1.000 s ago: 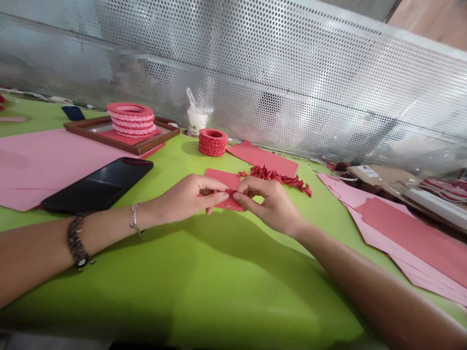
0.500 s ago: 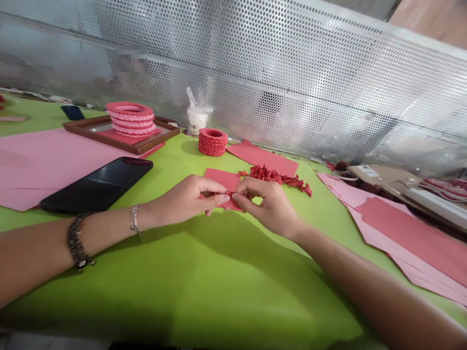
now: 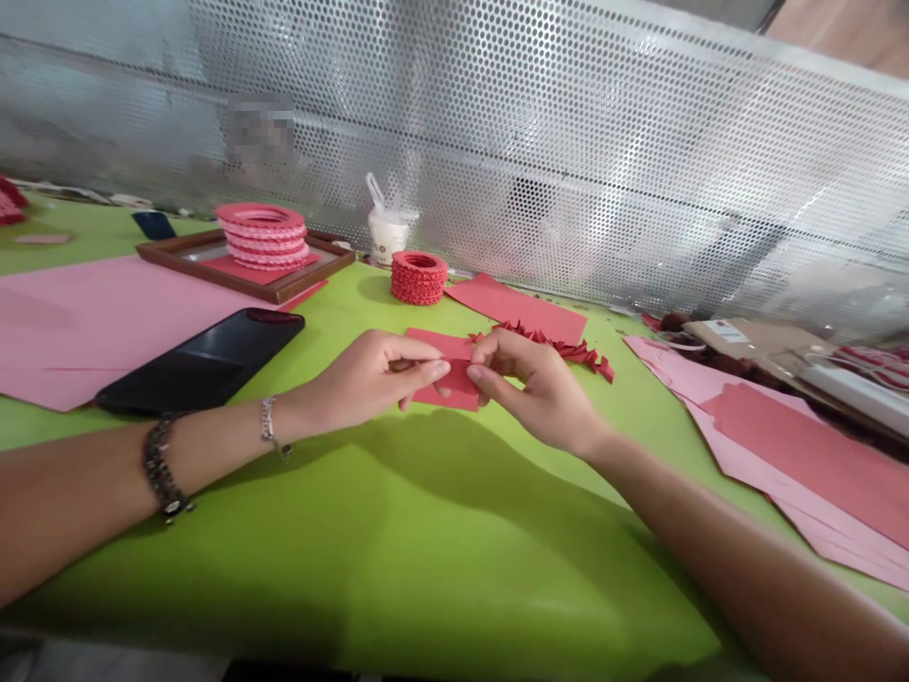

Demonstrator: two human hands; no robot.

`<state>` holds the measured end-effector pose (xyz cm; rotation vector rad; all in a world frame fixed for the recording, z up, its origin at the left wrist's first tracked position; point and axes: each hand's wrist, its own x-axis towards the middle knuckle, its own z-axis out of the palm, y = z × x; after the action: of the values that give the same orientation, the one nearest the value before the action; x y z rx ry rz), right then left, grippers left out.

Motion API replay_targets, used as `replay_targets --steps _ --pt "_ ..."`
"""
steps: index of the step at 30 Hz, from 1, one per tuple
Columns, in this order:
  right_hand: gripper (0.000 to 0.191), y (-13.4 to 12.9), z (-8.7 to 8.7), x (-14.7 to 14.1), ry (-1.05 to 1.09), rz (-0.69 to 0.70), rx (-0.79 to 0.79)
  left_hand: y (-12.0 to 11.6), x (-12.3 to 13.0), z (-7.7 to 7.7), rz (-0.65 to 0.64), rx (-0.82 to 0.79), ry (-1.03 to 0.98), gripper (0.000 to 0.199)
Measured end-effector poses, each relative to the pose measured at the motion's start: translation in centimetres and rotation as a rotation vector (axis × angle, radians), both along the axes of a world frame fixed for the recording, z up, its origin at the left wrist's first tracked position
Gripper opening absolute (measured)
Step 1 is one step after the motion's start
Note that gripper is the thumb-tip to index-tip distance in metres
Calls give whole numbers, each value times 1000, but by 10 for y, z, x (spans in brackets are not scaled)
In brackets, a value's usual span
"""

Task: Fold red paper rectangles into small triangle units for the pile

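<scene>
My left hand (image 3: 369, 381) and my right hand (image 3: 543, 393) meet over the table, thumbs and fingertips pinched. Between them they hold a small red paper piece (image 3: 458, 375) by its two ends. Its red blends with a red paper sheet (image 3: 433, 339) lying just behind and beneath it, so its outline is hard to make out. Beyond my right fingers lies a row of small folded red paper pieces (image 3: 568, 349), partly covered by that hand. A stack of red paper rings (image 3: 418, 282) stands farther back.
On the left a black phone (image 3: 205, 360) lies by large pink sheets (image 3: 106, 313). Behind it, a wooden frame (image 3: 280, 289) bears stacked pink-and-red rings (image 3: 262, 237). A white cup (image 3: 387, 235) stands near the perforated metal panel (image 3: 497, 142). Pink and red sheets (image 3: 810, 455) lie at right.
My fingertips have moved slightly apart, and more of the small red paper shows between them. The whole view has shifted a little to the right.
</scene>
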<state>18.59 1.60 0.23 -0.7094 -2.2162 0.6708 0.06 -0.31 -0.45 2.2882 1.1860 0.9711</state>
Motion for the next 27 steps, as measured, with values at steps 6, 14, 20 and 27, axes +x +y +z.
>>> replay_targets --steps 6,14,20,27 --pt "8 -4 -10 -11 283 17 -390 -5 2 -4 68 191 4 25" --pt "16 -3 -10 -11 322 -74 -335 -8 5 -2 92 128 -22 28" --pt "16 -8 -4 -6 79 -70 35 -4 4 -4 20 96 26 30" --pt "16 -15 1 -7 -53 -59 206 -6 2 -7 -32 226 110 23"
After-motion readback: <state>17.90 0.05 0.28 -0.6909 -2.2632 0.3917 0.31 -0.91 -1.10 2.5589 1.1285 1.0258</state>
